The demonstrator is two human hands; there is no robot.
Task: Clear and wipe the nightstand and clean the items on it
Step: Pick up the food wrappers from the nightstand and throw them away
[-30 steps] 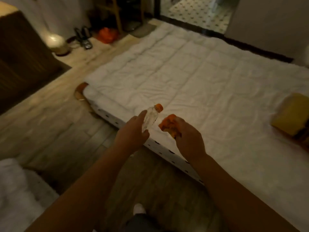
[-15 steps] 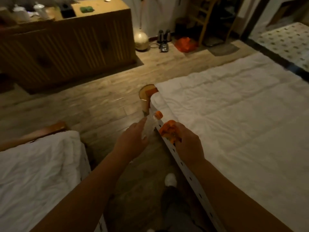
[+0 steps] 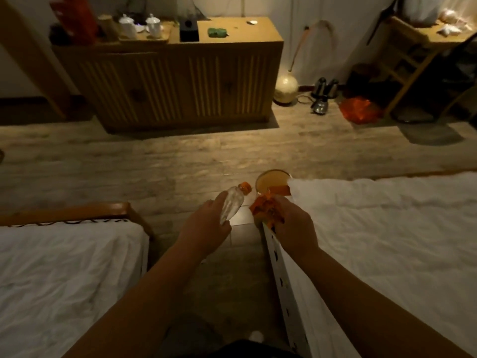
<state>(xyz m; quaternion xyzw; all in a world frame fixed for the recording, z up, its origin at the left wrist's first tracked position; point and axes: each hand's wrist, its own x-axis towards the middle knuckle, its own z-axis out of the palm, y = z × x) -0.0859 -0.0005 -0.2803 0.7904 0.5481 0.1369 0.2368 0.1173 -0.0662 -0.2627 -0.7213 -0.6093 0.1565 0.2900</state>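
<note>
We see the left hand (image 3: 206,229) gripping a clear plastic bottle (image 3: 232,208) by its lower body, the fingers (image 3: 219,202) curled round it; the bottle tilts up and away from the hand, its orange cap (image 3: 246,187) at the far end. Just to the right of those fingers, the right hand (image 3: 294,228) holds a crumpled orange cloth (image 3: 265,211), its fingers closed over the fabric, with the cloth bunched at the fingertips. We note that bottle and cloth sit near each other but apart. Directly beyond the right hand's fingers stands a rounded wooden bedpost (image 3: 273,182) at the corner of a bed with a white quilt (image 3: 387,228), which extends to the right of that hand. To the left of the left hand lies a second bed (image 3: 64,267) with white sheets and a wooden footboard. Well beyond both hands, across the wooden floor (image 3: 154,164), stands a slatted wooden bench (image 3: 180,81) carrying white cups, a dark box and a green item (image 3: 218,32). A glowing round lamp (image 3: 285,90) rests on the floor just right of that bench.
</note>
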